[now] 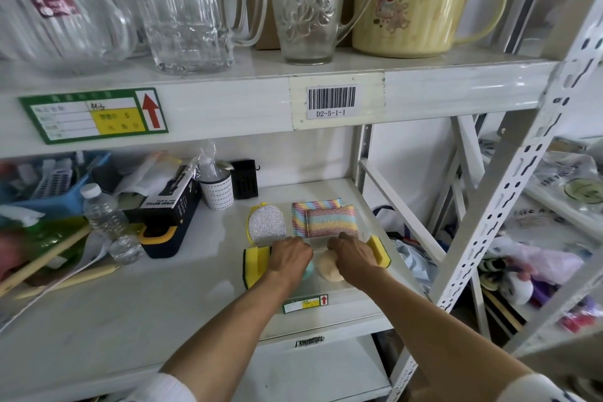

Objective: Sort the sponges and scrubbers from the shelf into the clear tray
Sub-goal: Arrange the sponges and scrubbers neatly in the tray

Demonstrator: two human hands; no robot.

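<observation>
Down on the shelf (182, 271), both hands reached into the clear tray (326, 299). The left hand (288, 256) lay curled beside a yellow sponge (256, 263). The right hand (354, 254) touched another yellow sponge (378, 250). I could not tell if either hand was gripping. Between the hands sat a tan sponge (329, 266) and a bit of a green one (309, 269). Just past the hands lay a silver scrubber (267, 222) and two rainbow sponges (326, 219). I think the tray looked full, so a push could slide a sponge over the low edge.
</observation>
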